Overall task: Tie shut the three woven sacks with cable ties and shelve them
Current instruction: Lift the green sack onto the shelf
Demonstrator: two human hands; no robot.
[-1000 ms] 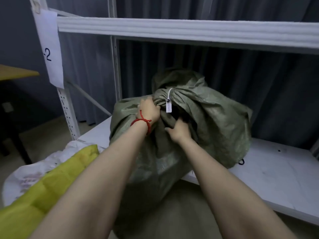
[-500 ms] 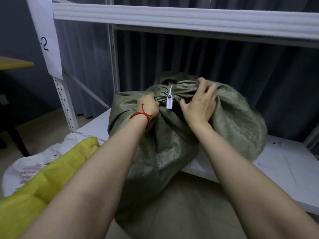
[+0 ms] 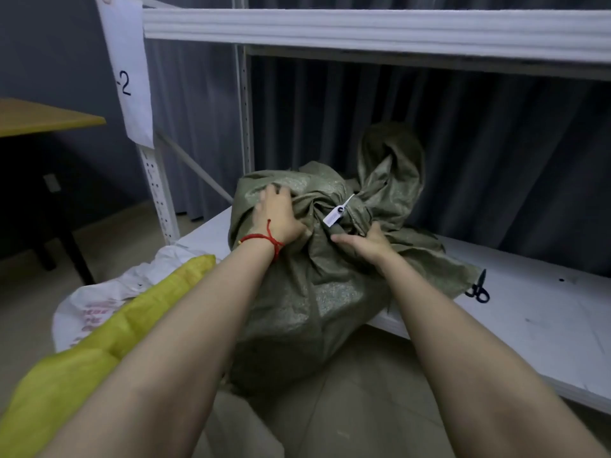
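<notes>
A full green woven sack (image 3: 317, 292) leans over the front edge of the low white shelf (image 3: 535, 312), half on it and half hanging toward the floor. Its gathered neck is closed by a white cable tie with a tag (image 3: 338, 213), and the loose mouth stands up behind it. My left hand (image 3: 277, 215), with a red string at the wrist, presses flat on the sack's upper left. My right hand (image 3: 365, 243) grips the fabric just below the tied neck. A yellow sack (image 3: 82, 355) and a white printed sack (image 3: 99, 302) lie at the left.
Black scissors (image 3: 478, 288) lie on the shelf just right of the green sack. A white beam (image 3: 363, 28) runs overhead, and an upright post with a paper label "-2" (image 3: 127, 71) stands left. A wooden table (image 3: 39, 117) sits far left. Dark curtains hang behind.
The sack has tipped farther onto the shelf, its loose mouth now standing up. My right hand came off the top and took hold below the tie; my left hand opened flat on the sack.
</notes>
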